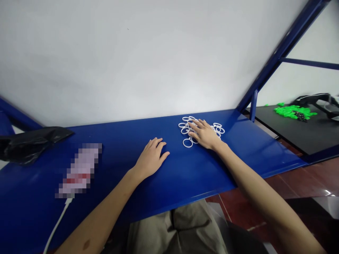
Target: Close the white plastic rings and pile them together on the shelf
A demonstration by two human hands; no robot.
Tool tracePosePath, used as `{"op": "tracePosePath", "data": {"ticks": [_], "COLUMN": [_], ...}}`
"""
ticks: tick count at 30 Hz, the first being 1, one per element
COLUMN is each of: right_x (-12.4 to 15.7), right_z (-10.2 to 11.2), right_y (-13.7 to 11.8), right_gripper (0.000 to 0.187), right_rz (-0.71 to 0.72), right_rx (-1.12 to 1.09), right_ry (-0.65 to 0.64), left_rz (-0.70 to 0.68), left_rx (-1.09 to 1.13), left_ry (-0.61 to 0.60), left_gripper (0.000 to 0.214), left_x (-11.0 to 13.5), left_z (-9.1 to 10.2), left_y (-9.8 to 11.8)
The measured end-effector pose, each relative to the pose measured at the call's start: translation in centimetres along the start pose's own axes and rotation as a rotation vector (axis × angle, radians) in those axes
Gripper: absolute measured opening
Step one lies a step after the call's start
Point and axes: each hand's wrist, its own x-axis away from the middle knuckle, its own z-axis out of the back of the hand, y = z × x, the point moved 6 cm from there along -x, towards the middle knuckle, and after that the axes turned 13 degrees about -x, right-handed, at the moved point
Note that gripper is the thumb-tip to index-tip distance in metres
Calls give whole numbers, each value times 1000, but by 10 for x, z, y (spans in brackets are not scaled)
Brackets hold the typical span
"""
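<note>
My left hand (151, 157) lies flat, palm down, on the blue shelf (119, 169), fingers stretched out and holding nothing. My right hand (204, 134) rests palm down on a pile of several thin white rings (187, 142), with its fingers spread over them. Some rings stick out to the left and right of that hand; others are hidden under it. The two hands are about a hand's width apart.
A blurred-out flat device (79, 170) with a white cable (57, 225) lies at the left. A black plastic bag (29, 143) sits at the far left edge. A white wall backs the shelf. Right of a blue post (254, 102), a black table (299, 130) holds green parts (291, 111).
</note>
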Motion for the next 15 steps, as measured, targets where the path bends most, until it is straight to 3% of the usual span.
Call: {"op": "tracePosePath", "data": {"ticks": [6, 15], "right_x": [2, 1], "right_z": [-9, -15], "right_y": [7, 2], "right_gripper": [75, 79], "right_rz": [-117, -94], "right_rx": [40, 27], "right_ry": [-93, -88], "left_rz": [3, -8], "left_rx": [-18, -45], "left_ry": [-21, -7], "left_gripper": [44, 43], "left_x": [0, 0], "left_z": [-1, 0], "left_y": [1, 1]}}
